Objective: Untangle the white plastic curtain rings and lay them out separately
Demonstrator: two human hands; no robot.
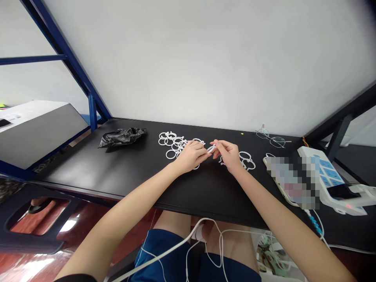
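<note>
- A black bench [117, 172] fills the middle of the frame, under a white wall; everything handled lies on its far half, so the work is best kept low over that surface, where a dropped piece is caught.
- A crumpled black bag [122, 137] lies left of centre, well apart from both hands; it can be ignored.
- A power strip [329, 176] and a blurred-out flat item sit at the right edge, glasses [272, 139] at the upper right near the wall; the right elbow is best kept clear of them.
- A loose pile of white rings [172, 143] is spread just left of centre, touching or just behind the left hand; some look linked, exact count cannot be told.
- A smaller set of rings [247, 160] lies just right of the right hand, apart from the pile; the two groups should be kept separate.
- The left hand [191, 156] is curled, fingertips pinched on one end of a small white piece [211, 148].
- The right hand [228, 154] is curled likewise, thumb and forefinger pinched on the other end.
- The white piece is held between both hands at frame centre, just above the bench; whether it is an open ring or a clip is too small to tell. Judged: grip near the ends, with gentle, even force, suits thin plastic best.
</note>
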